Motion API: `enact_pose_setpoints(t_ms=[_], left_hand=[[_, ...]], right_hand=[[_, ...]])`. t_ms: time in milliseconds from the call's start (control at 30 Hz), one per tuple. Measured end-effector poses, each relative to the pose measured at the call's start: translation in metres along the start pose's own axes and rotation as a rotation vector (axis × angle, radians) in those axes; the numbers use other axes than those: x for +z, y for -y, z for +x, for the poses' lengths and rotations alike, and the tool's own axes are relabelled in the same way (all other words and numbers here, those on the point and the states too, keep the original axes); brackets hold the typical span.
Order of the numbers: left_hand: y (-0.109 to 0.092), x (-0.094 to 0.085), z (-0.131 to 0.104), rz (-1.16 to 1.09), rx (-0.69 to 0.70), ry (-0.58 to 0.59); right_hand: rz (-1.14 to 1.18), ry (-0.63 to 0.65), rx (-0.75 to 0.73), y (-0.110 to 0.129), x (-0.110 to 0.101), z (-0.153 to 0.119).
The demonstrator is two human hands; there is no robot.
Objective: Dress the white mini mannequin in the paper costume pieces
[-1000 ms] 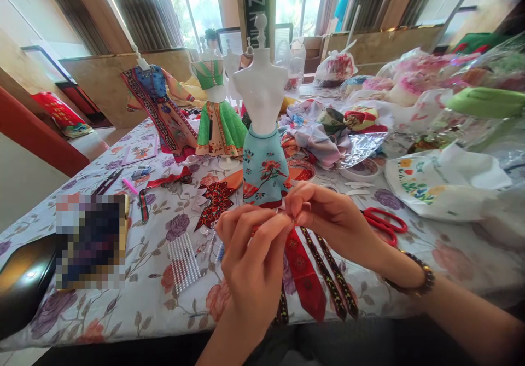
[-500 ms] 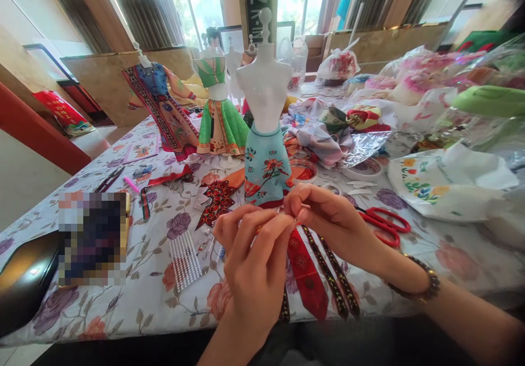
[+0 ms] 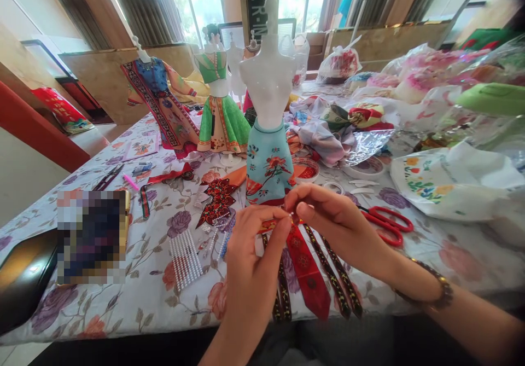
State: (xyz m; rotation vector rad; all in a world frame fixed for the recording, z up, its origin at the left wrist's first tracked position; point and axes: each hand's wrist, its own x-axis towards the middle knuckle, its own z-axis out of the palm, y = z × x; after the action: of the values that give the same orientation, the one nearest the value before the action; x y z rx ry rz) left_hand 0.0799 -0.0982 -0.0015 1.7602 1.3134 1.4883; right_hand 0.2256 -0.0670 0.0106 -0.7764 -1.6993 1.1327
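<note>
Because the left hand (image 3: 251, 254) and right hand (image 3: 334, 221) sit close together by a red strip (image 3: 307, 270) at the frame's lower centre, around a tiny white bit (image 3: 292, 213), and I cannot tell which pinches it, light, steady pressure seems best.

Reds, Blues and Florals Share the Scene

A pale blue skirt (image 3: 268, 161) carries red blossoms; its mannequin (image 3: 268, 84) is plain white. A red strip (image 3: 309, 272) shows round motifs, while black strips (image 3: 328, 276) bear yellow figures. A green skirt (image 3: 237, 128) has a patterned beige panel. Purple and coral roses cover the white tablecloth (image 3: 150, 262).
</note>
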Motion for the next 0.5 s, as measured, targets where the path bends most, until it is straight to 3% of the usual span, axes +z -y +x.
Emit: enact_pose_setpoints(t_ms=[300,500], left_hand=[[-0.0072,-0.0002,0.0006,0.014,-0.131,0.011],[-0.0067,-0.0003,0.0007,0.053,-0.132,0.022]], right_hand=[[-0.085,-0.037,0.110,0.0054,0.0019,-0.0017],[-0.141,-0.037,0.133,0.0057,0.0024,-0.0019]])
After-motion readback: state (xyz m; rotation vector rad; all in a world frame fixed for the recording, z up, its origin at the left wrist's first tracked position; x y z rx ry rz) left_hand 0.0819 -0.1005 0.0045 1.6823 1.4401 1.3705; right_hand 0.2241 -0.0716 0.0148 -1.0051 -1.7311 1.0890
